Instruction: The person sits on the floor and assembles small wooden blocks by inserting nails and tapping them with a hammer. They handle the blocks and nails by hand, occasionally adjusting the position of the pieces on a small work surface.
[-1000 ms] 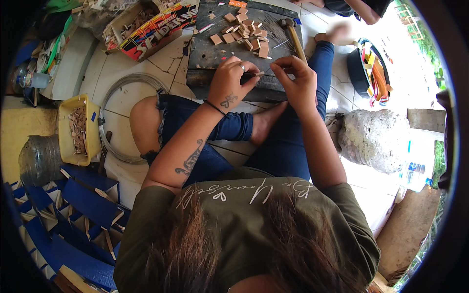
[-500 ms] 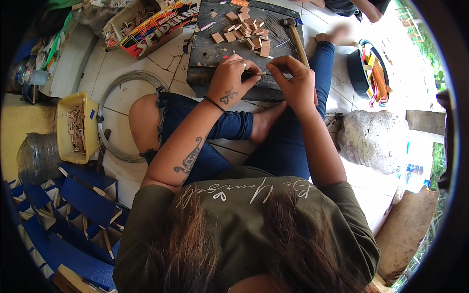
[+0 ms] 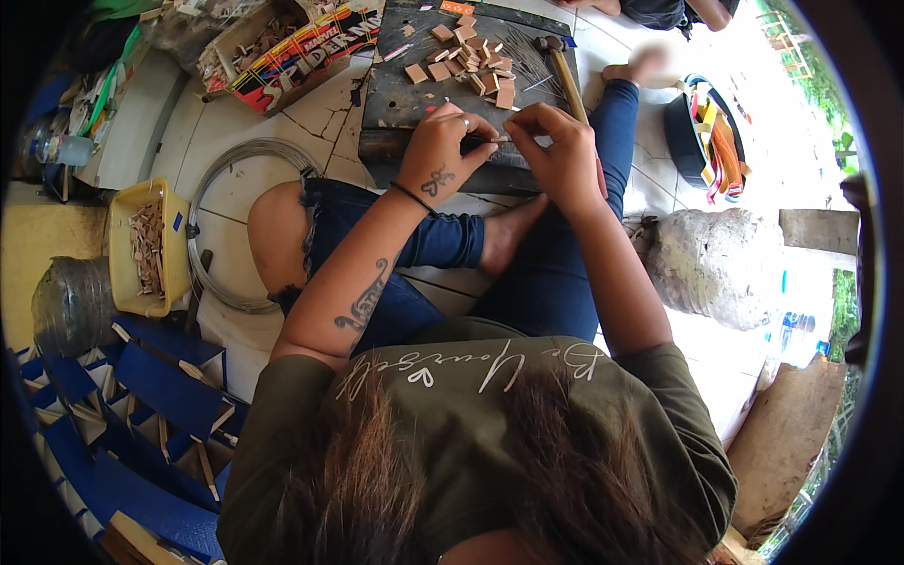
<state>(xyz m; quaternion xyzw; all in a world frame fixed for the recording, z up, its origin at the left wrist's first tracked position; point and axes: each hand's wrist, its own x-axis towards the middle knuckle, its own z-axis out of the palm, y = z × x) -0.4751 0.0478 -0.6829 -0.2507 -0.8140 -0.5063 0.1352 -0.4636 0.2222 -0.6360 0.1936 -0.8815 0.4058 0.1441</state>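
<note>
Over the near edge of a dark low worktable [image 3: 400, 105], my left hand [image 3: 449, 149] pinches a small, thin, pale piece [image 3: 500, 139] between thumb and forefinger. My right hand [image 3: 556, 155] is closed in a pinch right beside it, thumb and forefinger almost meeting the left fingertips. Whatever the right fingers grip is too small to make out. Small flat wooden blocks [image 3: 506, 92] lie in a loose heap on the table beyond my hands. Beside them are thin straight wire pieces [image 3: 535, 64] and a hammer [image 3: 567, 83] with a wooden handle.
A wire coil [image 3: 209, 169] lies on the tiled floor at left, near a yellow tub [image 3: 176, 240] of wood bits. Blue box-like pieces [image 3: 174, 388] fill the lower left. A printed carton [image 3: 311, 66] stands far left; a dark basin [image 3: 685, 141] of coloured straps sits right.
Both hands have shifted slightly left, still close together in their pinches. The view has tilted a little; the blocks and hammer on the table stay as they were.
</note>
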